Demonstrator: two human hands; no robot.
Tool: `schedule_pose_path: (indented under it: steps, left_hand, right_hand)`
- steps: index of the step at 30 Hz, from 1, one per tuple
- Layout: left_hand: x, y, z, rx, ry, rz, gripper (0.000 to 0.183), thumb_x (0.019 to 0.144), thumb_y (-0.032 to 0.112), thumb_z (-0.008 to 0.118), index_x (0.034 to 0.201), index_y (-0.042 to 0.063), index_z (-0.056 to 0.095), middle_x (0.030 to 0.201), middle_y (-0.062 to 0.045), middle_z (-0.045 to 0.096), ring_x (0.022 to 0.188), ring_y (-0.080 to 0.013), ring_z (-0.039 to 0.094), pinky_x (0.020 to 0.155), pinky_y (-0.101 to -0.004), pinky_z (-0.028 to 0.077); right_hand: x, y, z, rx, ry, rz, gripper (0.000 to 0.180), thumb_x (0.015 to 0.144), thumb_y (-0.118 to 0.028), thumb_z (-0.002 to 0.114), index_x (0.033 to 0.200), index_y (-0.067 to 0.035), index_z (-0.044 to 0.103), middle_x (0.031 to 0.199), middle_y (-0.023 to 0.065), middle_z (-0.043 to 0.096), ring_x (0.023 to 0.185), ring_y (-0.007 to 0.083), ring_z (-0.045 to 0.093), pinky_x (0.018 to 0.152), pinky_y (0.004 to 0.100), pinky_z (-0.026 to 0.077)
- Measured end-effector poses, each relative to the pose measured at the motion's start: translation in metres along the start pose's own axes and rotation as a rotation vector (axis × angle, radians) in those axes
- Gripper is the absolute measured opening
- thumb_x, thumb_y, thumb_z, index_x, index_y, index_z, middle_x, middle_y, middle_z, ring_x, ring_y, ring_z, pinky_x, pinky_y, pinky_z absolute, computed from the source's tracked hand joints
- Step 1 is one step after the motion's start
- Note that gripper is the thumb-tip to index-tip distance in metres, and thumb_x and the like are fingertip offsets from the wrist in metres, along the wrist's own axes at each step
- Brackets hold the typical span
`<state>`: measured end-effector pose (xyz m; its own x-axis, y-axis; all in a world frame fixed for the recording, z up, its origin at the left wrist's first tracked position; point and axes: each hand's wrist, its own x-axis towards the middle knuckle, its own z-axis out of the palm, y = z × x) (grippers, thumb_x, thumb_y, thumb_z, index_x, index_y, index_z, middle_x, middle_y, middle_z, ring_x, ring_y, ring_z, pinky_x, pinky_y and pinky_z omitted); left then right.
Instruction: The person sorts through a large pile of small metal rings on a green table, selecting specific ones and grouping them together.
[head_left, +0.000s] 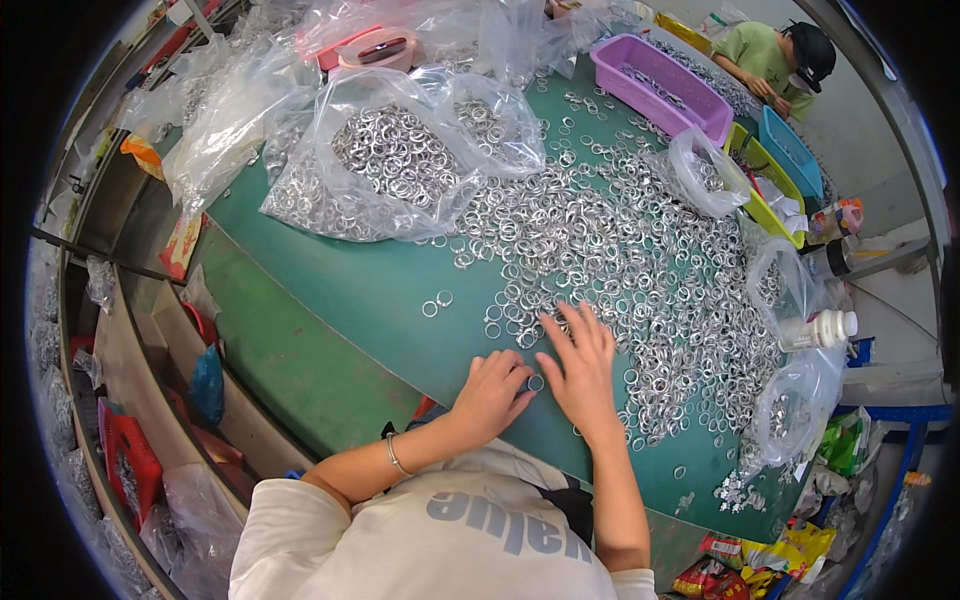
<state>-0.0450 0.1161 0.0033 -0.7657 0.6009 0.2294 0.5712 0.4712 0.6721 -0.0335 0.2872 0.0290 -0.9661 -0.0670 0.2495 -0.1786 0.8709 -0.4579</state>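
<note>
My left hand (489, 391) rests near the table's front edge with its fingers curled. A silver metal ring (535, 382) sits at its fingertips, between thumb and forefinger. To its right, my right hand (583, 367) spreads over the near edge of a large heap of similar metal rings (577, 232), its fingers apart and nothing seen in them. The forefinger reaches a few rings at the heap's border. Two loose rings (436, 302) lie apart on the green tabletop (360, 292), beyond my left hand.
An open plastic bag of rings (397, 157) stands behind the heap. Purple (660, 90), yellow-green (765, 187) and blue (790, 150) plastic baskets line the far right, near another person (780, 64). A white bottle (817, 330) lies among clear bags at right. Wooden shelving (180, 375) runs along the left.
</note>
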Motion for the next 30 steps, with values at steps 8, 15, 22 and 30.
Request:
schedule_pose_path:
  steps: [8,15,22,30]
  left_hand:
    - [-0.011,-0.003,-0.017,-0.002,0.010,-0.061,0.030,0.077,0.008,0.073,0.105,0.006,0.061,0.102,-0.009,0.052,0.094,-0.0258,0.051,0.076,-0.0372,0.035]
    - [-0.010,-0.001,-0.002,-0.027,-0.011,-0.016,0.031,0.078,0.009,0.072,0.107,0.006,0.060,0.103,-0.009,0.053,0.093,-0.0258,0.051,0.075,-0.0369,0.035]
    - [-0.010,-0.012,-0.016,-0.160,0.060,-0.088,0.031,0.081,-0.005,0.059,0.112,0.002,0.056,0.108,-0.014,0.052,0.100,-0.0326,0.053,0.083,-0.0405,0.044]
    - [-0.009,-0.005,-0.013,-0.515,0.032,-0.129,0.032,0.083,-0.015,0.047,0.111,-0.001,0.056,0.102,-0.017,0.059,0.083,-0.0276,0.064,0.073,-0.0335,0.052]
  right_hand:
    - [-0.027,0.037,-0.007,-0.370,0.045,0.133,0.032,0.083,-0.017,0.067,0.114,-0.010,0.063,0.140,0.0083,0.045,0.130,0.0353,0.038,0.105,0.0544,0.027]
    - [0.004,0.003,0.007,0.121,0.003,-0.047,0.033,0.082,-0.013,0.067,0.114,-0.009,0.062,0.134,0.0112,0.048,0.131,0.0349,0.037,0.105,0.0549,0.028]
    - [-0.002,0.017,0.003,-0.096,-0.012,-0.027,0.027,0.080,-0.009,0.067,0.107,-0.008,0.066,0.129,0.0120,0.051,0.130,0.0344,0.040,0.105,0.0527,0.028]
    - [-0.025,-0.015,-0.006,0.166,-0.079,0.048,0.025,0.074,-0.011,0.074,0.096,-0.007,0.064,0.098,0.0080,0.054,0.093,0.0286,0.050,0.078,0.0402,0.037]
